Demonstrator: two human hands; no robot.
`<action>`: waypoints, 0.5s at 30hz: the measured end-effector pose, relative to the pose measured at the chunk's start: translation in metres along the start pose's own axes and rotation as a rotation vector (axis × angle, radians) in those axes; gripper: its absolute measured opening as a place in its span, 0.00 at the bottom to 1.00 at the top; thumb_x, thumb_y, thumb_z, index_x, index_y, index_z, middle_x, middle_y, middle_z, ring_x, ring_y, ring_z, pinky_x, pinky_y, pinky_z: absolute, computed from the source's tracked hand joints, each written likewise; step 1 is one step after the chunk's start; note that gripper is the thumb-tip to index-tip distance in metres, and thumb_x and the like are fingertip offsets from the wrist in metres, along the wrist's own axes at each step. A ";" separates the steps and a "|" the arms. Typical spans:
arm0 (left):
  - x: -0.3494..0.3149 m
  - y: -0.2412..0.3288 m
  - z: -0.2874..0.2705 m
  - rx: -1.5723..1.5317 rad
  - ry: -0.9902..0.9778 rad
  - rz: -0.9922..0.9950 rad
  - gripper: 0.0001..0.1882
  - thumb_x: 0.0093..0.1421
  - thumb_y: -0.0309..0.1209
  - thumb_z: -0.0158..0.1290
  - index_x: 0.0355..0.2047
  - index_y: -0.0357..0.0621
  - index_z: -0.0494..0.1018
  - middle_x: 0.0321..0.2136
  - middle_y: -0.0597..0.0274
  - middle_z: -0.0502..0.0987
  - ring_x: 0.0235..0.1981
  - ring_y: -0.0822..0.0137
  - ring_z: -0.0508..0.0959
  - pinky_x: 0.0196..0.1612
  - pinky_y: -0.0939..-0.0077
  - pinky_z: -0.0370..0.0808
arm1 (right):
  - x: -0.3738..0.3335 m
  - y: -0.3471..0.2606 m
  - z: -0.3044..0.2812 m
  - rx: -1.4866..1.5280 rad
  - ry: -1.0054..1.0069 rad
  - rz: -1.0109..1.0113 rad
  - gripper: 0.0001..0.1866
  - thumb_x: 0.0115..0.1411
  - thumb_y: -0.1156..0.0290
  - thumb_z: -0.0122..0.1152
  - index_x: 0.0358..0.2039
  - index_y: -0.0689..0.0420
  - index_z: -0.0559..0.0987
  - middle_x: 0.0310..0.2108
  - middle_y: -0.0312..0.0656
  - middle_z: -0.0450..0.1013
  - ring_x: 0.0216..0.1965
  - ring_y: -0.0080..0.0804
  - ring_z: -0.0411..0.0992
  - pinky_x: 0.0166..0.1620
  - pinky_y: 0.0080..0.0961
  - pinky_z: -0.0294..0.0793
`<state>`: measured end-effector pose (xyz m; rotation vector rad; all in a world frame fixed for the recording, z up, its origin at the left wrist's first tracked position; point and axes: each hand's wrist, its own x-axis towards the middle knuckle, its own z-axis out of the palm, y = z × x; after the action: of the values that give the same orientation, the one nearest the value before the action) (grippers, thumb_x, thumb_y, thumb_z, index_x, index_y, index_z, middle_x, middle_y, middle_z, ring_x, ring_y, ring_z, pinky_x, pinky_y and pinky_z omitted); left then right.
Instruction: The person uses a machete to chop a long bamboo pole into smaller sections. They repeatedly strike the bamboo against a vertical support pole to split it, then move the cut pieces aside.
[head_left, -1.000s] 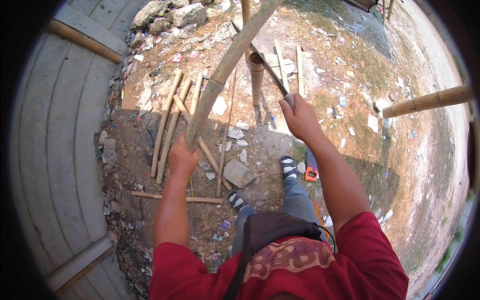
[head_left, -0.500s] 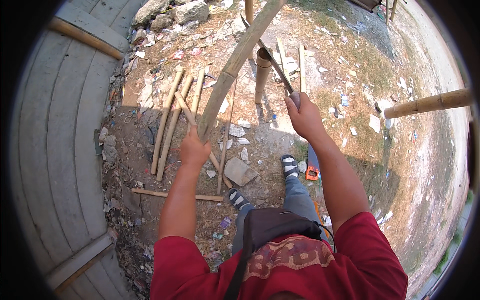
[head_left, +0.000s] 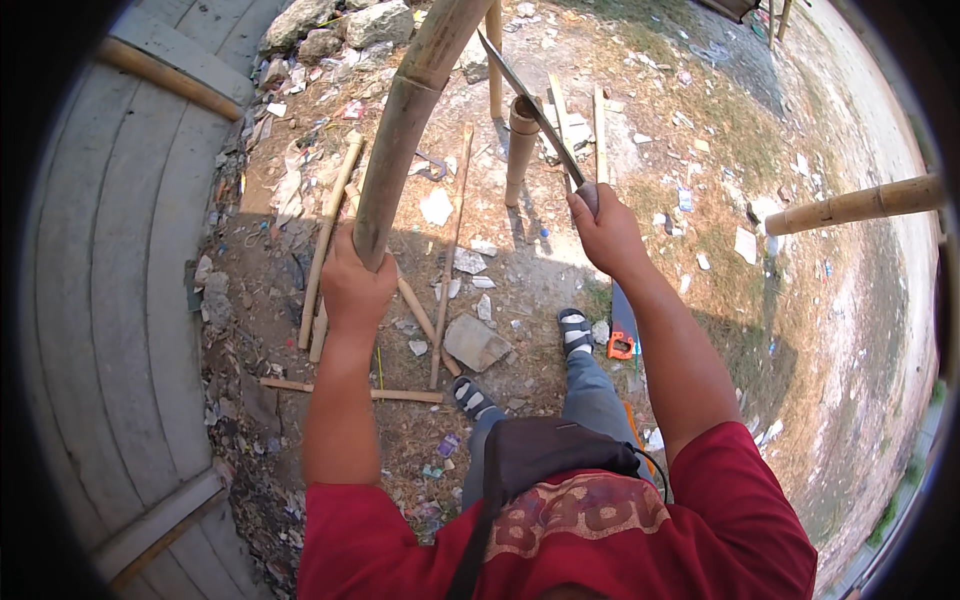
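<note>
My left hand (head_left: 358, 282) is closed round the lower end of a thick bamboo pole (head_left: 398, 130), which slants up and away past the top edge. In my right hand (head_left: 608, 232) is the handle of a machete (head_left: 547, 125). Its long dark blade points up and to the left, apart from the pole. Beneath the blade stands an upright bamboo post (head_left: 521, 150) with an open cut top. Whether the blade touches that post I cannot tell.
Cut bamboo lengths (head_left: 328, 250) lie at the left, with a thin stick (head_left: 452, 260) beside them. A concrete block (head_left: 477, 342) sits before my feet. An orange-handled handsaw (head_left: 622, 335) lies by my right foot. A horizontal bamboo pole (head_left: 860, 205) juts in from the right; plank wall (head_left: 110, 260) at left.
The bamboo pole in my left hand has swung to the left and stands steeper, clear of the machete blade. My right hand and the machete have barely moved.
</note>
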<state>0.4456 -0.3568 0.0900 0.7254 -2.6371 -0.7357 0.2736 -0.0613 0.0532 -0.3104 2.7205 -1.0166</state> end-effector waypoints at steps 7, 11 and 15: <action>-0.016 -0.016 0.020 0.171 -0.240 -0.083 0.27 0.52 0.31 0.63 0.52 0.36 0.71 0.39 0.41 0.80 0.42 0.38 0.80 0.47 0.49 0.77 | 0.003 -0.006 -0.008 -0.005 -0.032 0.008 0.23 0.68 0.50 0.56 0.43 0.61 0.75 0.33 0.59 0.78 0.38 0.60 0.78 0.42 0.47 0.75; -0.016 0.015 -0.015 0.117 -0.079 -0.020 0.26 0.52 0.31 0.63 0.51 0.37 0.71 0.39 0.41 0.80 0.42 0.38 0.80 0.44 0.49 0.77 | 0.004 0.000 -0.014 0.027 -0.067 0.013 0.26 0.68 0.49 0.55 0.44 0.64 0.73 0.36 0.65 0.78 0.42 0.65 0.77 0.45 0.52 0.75; -0.011 0.022 -0.014 -0.046 0.078 0.070 0.26 0.53 0.31 0.62 0.52 0.37 0.71 0.38 0.40 0.80 0.41 0.38 0.80 0.43 0.49 0.77 | 0.000 0.000 -0.018 0.009 -0.069 0.039 0.25 0.68 0.49 0.55 0.43 0.64 0.73 0.36 0.65 0.78 0.41 0.65 0.77 0.45 0.52 0.75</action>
<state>0.4521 -0.3404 0.1119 0.6331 -2.5527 -0.7314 0.2685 -0.0505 0.0663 -0.2843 2.6488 -0.9894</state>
